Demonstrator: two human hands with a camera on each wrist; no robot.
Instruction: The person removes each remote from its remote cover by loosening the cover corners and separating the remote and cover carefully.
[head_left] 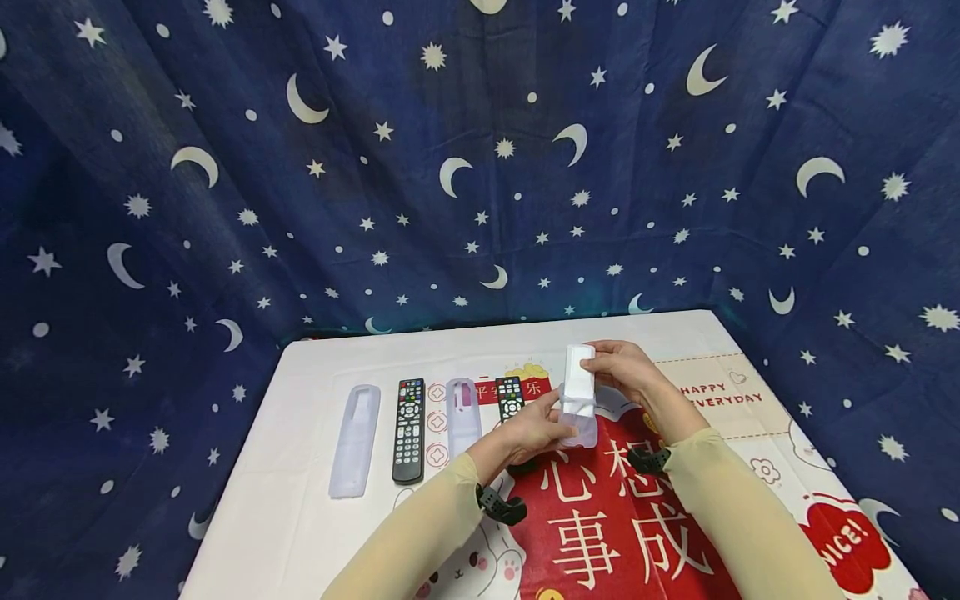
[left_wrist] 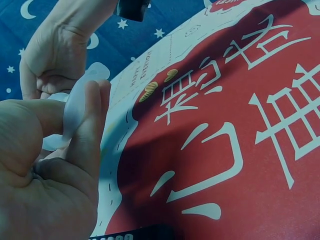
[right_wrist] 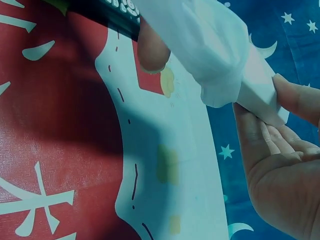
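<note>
Over the red print, my left hand [head_left: 536, 427] pinches a translucent soft remote cover [head_left: 582, 431] between thumb and fingers. My right hand [head_left: 626, 371] grips the upper end of a white remote control [head_left: 578, 372], whose lower part sits inside the cover's mouth. No buttons show on the remote's visible faces. In the right wrist view the cover [right_wrist: 220, 55] wraps the remote [right_wrist: 261, 87] partway, and thumb and fingers hold the bare end. In the left wrist view the cover [left_wrist: 75, 110] lies between thumb and fingers; the remote is mostly hidden there.
Left on the table [head_left: 277, 467] lie an empty translucent cover [head_left: 354, 442], a long black remote [head_left: 408, 432] and a second cover [head_left: 464, 417]. Another black remote [head_left: 510, 395] is partly hidden behind my left hand. A starry blue curtain [head_left: 420, 208] hangs behind the table.
</note>
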